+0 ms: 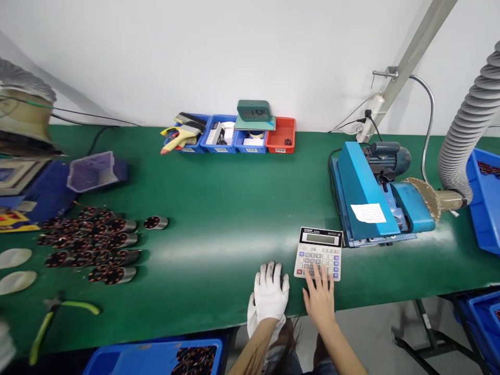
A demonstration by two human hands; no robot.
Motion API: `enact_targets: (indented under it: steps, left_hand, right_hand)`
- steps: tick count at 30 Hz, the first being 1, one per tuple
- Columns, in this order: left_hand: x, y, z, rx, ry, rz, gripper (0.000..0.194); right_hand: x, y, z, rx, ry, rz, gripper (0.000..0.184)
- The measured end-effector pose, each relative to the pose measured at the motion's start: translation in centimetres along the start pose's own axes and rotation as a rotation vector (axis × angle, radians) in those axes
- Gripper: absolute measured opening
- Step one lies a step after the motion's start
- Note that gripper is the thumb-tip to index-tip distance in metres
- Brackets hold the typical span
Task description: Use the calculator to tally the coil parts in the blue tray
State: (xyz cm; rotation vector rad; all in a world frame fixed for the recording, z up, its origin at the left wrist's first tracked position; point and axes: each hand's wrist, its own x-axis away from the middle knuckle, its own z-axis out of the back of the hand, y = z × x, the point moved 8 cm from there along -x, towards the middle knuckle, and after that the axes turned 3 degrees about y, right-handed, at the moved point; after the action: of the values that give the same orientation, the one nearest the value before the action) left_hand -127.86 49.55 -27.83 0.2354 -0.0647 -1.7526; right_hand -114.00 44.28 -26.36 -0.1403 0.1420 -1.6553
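Observation:
My left hand [269, 294] wears a white glove with grey-smudged fingertips and lies flat near the table's front edge, fingers stretched out. Under and beside it shows more white cloth, seemingly a second glove [251, 315]. Bare and spread, my right hand [321, 299] rests its fingertips on the lower keys of a grey desk calculator [319, 252], gripping nothing. The calculator's display looks blank. Just behind it stands a blue motor-driven machine [363, 192] with a paper note on its cover.
Several metal-cased copper-wound parts [97, 239] cluster at left, with green-handled pliers [54, 312] nearer the edge. Small bins [280, 136] and a digital clock [253, 110] line the wall. A grey hose [464, 125] rises at right. A blue tray [156, 357] sits below the table edge.

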Motion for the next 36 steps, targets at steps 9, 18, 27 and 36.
enact_targets:
  steps: [9,18,27,36]
  left_hand:
    - [-0.2,0.2,0.3,-0.019,-0.034,-0.004,0.042]
    - [-0.2,0.4,0.9,0.002,0.048,-0.025,0.04]
    - [-0.1,-0.1,0.4,0.043,0.043,0.009,0.039]
    - [-8.9,-0.2,-1.9,0.369,-0.26,0.126,0.041]
  right_hand:
    - [0.8,0.1,1.2,0.019,0.035,0.105,0.053]
    - [3.8,3.2,0.8,0.068,0.028,-0.021,0.056]
    - [2.7,7.2,2.0,-0.531,0.14,-0.371,0.054]
    - [-4.4,12.4,-0.3,-1.152,0.033,-0.836,0.048]
